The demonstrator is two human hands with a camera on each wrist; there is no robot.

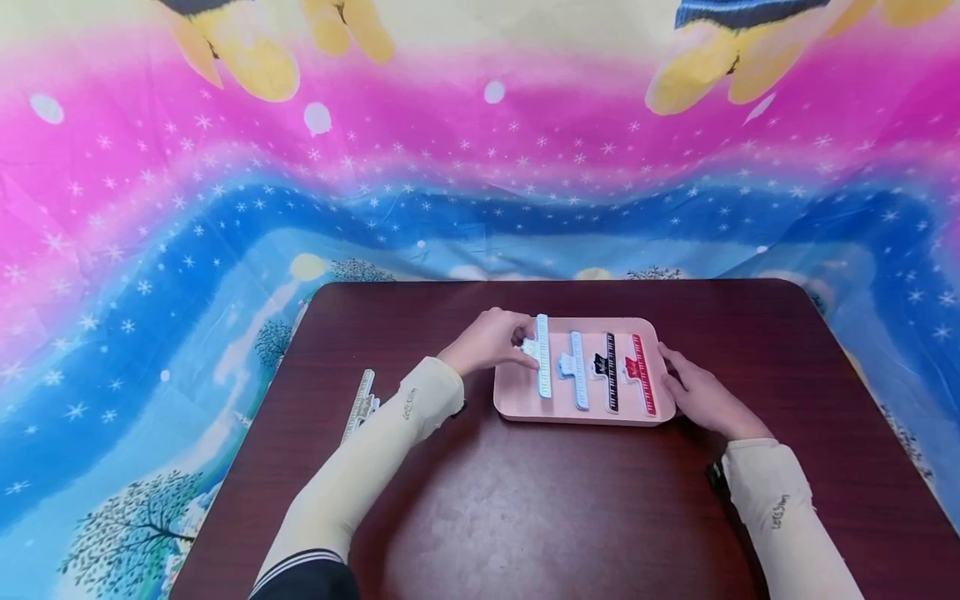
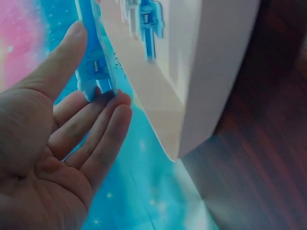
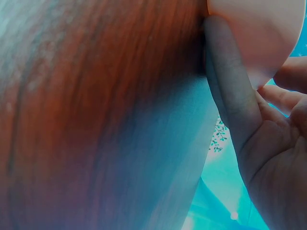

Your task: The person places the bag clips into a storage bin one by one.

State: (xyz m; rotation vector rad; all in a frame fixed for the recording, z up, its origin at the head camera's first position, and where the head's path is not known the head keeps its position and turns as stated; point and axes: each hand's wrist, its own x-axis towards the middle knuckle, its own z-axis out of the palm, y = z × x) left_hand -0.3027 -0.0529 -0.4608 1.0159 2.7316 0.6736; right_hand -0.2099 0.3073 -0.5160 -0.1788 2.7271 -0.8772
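My left hand (image 1: 491, 340) pinches a pale blue long-bar clip (image 1: 543, 358) with a piano-key pattern, held over the left end of a pink tray (image 1: 517, 407). In the left wrist view the clip's blue back and spring (image 2: 97, 66) show between thumb and fingers. Inside the tray lie a light blue clip (image 1: 578, 371), a black clip (image 1: 612, 375) and a red clip (image 1: 643, 375), side by side. My right hand (image 1: 708, 392) rests against the tray's right side with fairly straight fingers; the right wrist view shows a finger touching the outer wall (image 3: 268, 33).
A grey-white clip (image 1: 360, 408) lies on the dark wooden table (image 1: 570, 508) left of the tray, partly hidden by the left forearm. A patterned pink and blue cloth (image 1: 450, 167) hangs behind the table's far edge.
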